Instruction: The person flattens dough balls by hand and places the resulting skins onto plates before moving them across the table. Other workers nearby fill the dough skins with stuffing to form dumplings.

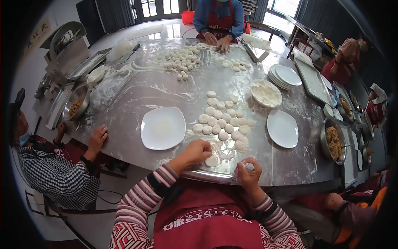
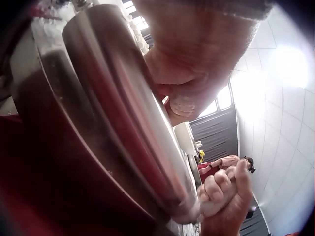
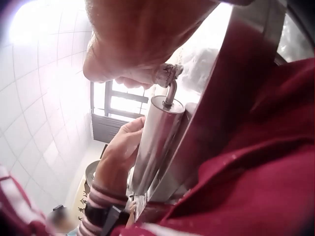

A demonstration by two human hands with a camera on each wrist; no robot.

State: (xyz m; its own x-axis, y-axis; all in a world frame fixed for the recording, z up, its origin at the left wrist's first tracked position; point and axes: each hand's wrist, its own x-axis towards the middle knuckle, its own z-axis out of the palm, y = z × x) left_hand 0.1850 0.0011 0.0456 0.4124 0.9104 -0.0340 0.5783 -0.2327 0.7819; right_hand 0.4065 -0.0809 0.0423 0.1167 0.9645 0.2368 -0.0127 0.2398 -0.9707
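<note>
My right hand [image 1: 249, 172] grips the wrapped handle [image 3: 167, 73] of a shiny metal rolling pin [image 1: 207, 176]. The pin lies along the table's near edge, and a bent metal rod joins its handle to the roller in the right wrist view. Fingers curled, my left hand [image 1: 194, 152] pinches at a flat dough disc [image 1: 211, 161] just beyond the pin. Its fingertips are partly hidden in the head view. Many small round dough pieces [image 1: 222, 123] lie floured in front of my hands.
A square white plate [image 1: 163, 128] stands left of the dough, another plate [image 1: 282, 128] right of it. Behind are a bowl of flour [image 1: 265, 93] and stacked plates [image 1: 285, 76]. A bowl of filling [image 1: 333, 141] sits at the right. Other people are around the metal table.
</note>
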